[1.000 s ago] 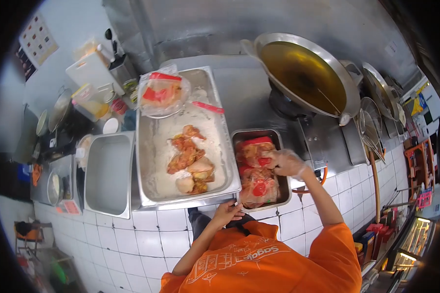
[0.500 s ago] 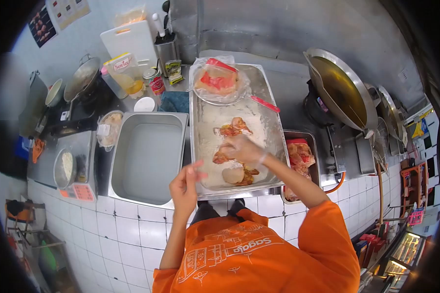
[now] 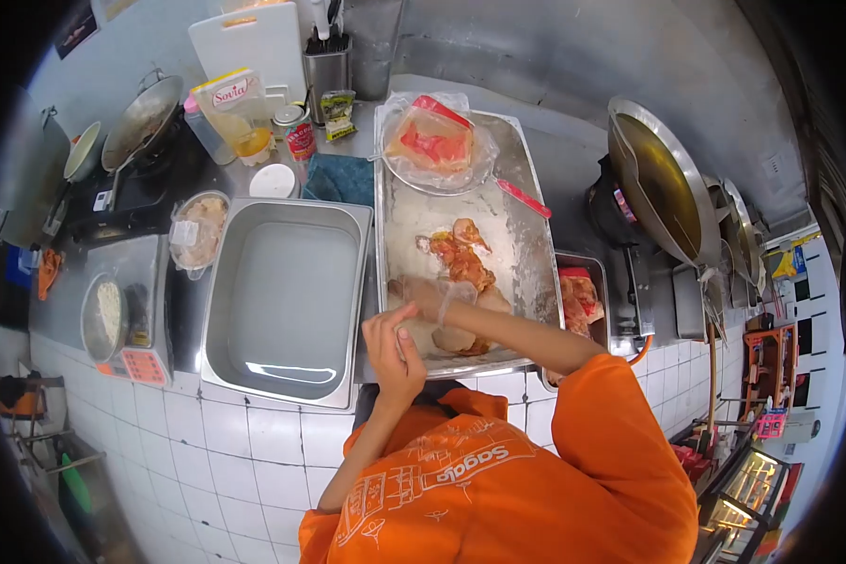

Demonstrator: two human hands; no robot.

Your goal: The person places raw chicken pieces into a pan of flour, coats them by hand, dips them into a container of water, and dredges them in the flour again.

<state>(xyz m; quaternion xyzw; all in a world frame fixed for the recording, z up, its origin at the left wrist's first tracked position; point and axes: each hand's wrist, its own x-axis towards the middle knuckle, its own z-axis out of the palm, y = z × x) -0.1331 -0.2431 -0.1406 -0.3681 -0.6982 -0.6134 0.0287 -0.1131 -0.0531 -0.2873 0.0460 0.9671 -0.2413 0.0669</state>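
My left hand (image 3: 394, 359) is raised at the front left corner of the large metal tray (image 3: 542, 254), its fingers stretched and nothing in them. Just above it, my right hand (image 3: 425, 299), in a clear plastic glove, hangs over the left side of the same tray. Motion blurs its fingers, so what they hold, if anything, is hidden. Beside it, several coated chicken pieces (image 3: 462, 258) lie on white flour. Toward the back of the tray stands a metal bowl with a plastic bag (image 3: 432, 141) of red and pale contents. A red-handled tool (image 3: 524, 198) rests near the tray's right edge.
Left of the tray sits a deep metal pan (image 3: 287, 296), with a scale (image 3: 146, 368) and a lidded tub (image 3: 198, 231) beyond. Bagged meat (image 3: 580, 301) fills a smaller pan at the right. Behind that, a wok of oil (image 3: 667, 183) stands on a burner.
My right hand left the bagged meat, passed over the chicken pieces and moved to the tray's left side. My left hand rose from the tray's front edge. The view turned left.
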